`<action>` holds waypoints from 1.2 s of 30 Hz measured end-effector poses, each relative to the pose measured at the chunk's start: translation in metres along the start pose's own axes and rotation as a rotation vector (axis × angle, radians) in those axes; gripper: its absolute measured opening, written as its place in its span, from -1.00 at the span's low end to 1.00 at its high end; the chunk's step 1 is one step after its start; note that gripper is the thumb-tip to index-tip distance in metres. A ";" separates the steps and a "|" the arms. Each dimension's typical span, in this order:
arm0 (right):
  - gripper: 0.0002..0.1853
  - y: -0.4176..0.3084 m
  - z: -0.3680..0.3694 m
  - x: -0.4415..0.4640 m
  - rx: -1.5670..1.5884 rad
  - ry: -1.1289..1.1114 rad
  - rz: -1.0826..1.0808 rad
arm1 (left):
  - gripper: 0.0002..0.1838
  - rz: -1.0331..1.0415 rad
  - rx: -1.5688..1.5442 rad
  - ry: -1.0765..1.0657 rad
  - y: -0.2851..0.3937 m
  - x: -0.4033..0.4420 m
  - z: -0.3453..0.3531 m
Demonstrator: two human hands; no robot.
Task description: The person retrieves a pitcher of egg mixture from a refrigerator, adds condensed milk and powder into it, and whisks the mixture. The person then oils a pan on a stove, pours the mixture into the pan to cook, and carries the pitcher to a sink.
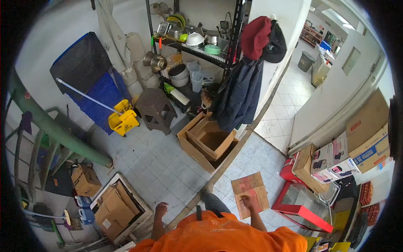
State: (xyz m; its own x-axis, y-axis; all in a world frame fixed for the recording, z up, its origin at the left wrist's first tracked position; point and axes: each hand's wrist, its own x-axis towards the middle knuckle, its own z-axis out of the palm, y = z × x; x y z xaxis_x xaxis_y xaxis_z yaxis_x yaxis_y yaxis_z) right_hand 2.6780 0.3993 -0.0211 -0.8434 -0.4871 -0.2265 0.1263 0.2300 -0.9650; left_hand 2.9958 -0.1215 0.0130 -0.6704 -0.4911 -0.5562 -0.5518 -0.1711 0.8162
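Note:
My right hand (248,202) grips a flattened piece of brown cardboard (257,187) with reddish print, held in front of me at the lower centre right. Off to the left of my body, my left hand (161,208) is empty, its fingers loosely bent and apart. Beyond both hands, an open cardboard box (197,145) with a smaller one inside stands on the floor beside the doorway wall. Neither hand touches it.
A yellow mop bucket (124,119) and dark stool (156,110) stand at the back left. Folded cardboard (115,212) fills a bin at lower left. A red-framed glass case (302,206) and stacked boxes (336,157) line the right. Shelving (197,52) holds pots.

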 end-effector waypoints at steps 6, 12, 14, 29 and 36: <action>-0.76 -0.029 0.007 0.210 -0.560 -0.067 0.176 | -0.79 0.232 -0.012 -0.074 0.006 0.103 -0.012; -0.76 -0.200 0.083 0.477 -0.503 0.084 -0.172 | -0.66 -0.258 0.023 -0.083 0.068 0.142 -0.013; -0.83 -0.336 0.105 0.543 -0.332 0.060 -0.541 | -0.66 -0.334 0.028 -0.020 0.092 0.165 -0.018; -0.57 -0.728 -0.019 0.999 -1.015 0.951 -0.588 | -0.61 -0.388 -0.310 -0.247 0.226 0.467 -0.166; -0.47 -0.749 -0.005 1.023 -0.935 1.141 -0.223 | -0.71 -0.278 -0.042 0.079 0.345 0.558 -0.198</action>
State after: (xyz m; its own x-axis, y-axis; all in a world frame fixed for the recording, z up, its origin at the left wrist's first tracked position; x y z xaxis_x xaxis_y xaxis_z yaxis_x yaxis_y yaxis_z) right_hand 1.7180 -0.2677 0.4708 -0.7994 0.2193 0.5593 -0.0563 0.8996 -0.4331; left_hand 2.5290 -0.6234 0.0154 -0.4549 -0.4854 -0.7467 -0.6865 -0.3429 0.6411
